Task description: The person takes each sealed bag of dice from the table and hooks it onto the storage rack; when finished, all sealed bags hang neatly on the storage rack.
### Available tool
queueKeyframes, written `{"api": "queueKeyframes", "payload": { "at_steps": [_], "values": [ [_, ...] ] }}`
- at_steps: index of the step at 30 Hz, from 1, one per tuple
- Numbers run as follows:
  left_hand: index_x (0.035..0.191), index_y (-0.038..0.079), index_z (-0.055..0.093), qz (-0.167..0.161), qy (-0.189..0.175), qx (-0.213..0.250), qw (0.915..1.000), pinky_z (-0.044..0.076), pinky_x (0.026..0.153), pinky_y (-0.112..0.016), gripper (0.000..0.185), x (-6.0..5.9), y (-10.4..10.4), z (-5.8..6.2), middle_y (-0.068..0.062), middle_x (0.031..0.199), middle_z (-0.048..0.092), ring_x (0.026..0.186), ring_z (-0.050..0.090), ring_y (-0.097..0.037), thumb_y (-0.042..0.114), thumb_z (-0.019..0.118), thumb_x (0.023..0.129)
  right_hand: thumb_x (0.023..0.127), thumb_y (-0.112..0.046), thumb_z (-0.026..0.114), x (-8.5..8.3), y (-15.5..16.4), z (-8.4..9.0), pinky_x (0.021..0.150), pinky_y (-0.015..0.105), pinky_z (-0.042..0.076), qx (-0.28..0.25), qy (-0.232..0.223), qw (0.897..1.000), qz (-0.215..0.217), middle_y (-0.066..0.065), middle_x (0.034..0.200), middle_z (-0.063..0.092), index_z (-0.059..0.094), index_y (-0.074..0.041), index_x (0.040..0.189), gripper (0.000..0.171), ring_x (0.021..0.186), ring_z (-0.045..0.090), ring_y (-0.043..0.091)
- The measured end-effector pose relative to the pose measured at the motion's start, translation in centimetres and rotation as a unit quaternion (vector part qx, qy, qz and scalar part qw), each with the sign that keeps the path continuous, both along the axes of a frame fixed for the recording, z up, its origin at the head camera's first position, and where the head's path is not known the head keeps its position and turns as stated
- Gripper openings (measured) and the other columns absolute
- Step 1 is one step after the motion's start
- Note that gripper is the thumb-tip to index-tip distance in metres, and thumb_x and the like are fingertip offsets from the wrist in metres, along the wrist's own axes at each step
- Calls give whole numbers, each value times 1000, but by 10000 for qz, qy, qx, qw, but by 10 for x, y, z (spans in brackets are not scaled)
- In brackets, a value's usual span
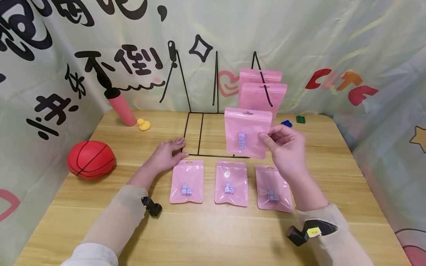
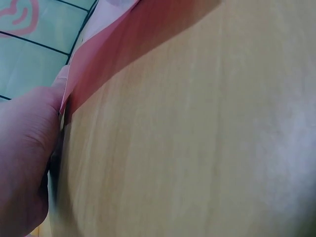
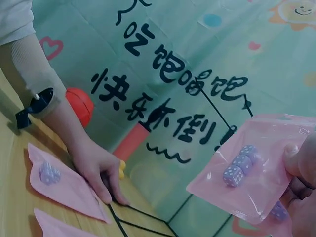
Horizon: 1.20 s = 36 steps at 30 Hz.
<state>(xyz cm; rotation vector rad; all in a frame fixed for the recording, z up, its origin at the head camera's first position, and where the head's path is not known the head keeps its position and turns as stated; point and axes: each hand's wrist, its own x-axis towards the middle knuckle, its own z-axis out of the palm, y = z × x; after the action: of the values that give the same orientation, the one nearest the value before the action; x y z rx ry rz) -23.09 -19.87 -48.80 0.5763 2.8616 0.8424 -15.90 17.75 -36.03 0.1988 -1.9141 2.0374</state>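
Note:
My right hand pinches the right edge of a pink zip bag, thumb in front. A column of pale purple dice shows through its film. The bag is upright, in front of the right hook of a black wire rack, where two similar pink bags hang one before the other. At the rack's front left corner, my left hand rests with fingers extended on the base wire, thumb apart. Three more pink bags with dice, left, middle and right, lie in a row before the rack.
A red ball sits at the left. Behind it stand a pink cylinder with a black top and a yellow rubber duck. Blue and green toy bricks lie at the back right. A printed curtain hangs behind the table.

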Motion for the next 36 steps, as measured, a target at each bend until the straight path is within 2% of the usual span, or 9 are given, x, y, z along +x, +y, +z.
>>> {"api": "queueKeyframes", "payload": {
  "at_steps": [11,20,23,28,36],
  "values": [
    [152,6,55,39,-71,22,10000,12,127,-62,61,0,1,1,-6,164,39,152,32,-44,43,67,105,89,18,75,-6,-27,4,63,20,56,92,263,9994,225,1,79,75,66,20,94,11,70,66,10],
    [151,5,56,36,-40,76,10000,13,128,-60,61,0,1,0,-6,163,40,153,33,-39,43,68,104,88,22,73,-10,-48,5,62,20,55,-110,540,9959,711,2,78,73,66,18,91,9,70,66,12],
    [150,5,57,5,13,103,9999,15,128,-58,61,-1,1,-1,-7,163,42,153,35,-35,43,69,104,87,21,74,-9,-52,6,62,20,55,-11,518,9961,717,2,78,73,66,19,91,9,69,66,12],
    [150,4,57,7,66,120,9999,16,127,-60,61,-2,0,0,-8,162,42,152,35,-37,42,70,104,88,19,75,-10,-60,10,63,21,55,136,584,9959,680,1,77,72,67,17,90,9,69,65,13],
    [151,5,56,70,6,105,9999,15,128,-59,61,-1,1,0,-7,162,42,152,35,-39,42,70,104,88,20,73,-22,-68,10,64,21,55,-148,573,9957,714,0,77,72,67,14,89,8,71,66,12]
  ]
}}
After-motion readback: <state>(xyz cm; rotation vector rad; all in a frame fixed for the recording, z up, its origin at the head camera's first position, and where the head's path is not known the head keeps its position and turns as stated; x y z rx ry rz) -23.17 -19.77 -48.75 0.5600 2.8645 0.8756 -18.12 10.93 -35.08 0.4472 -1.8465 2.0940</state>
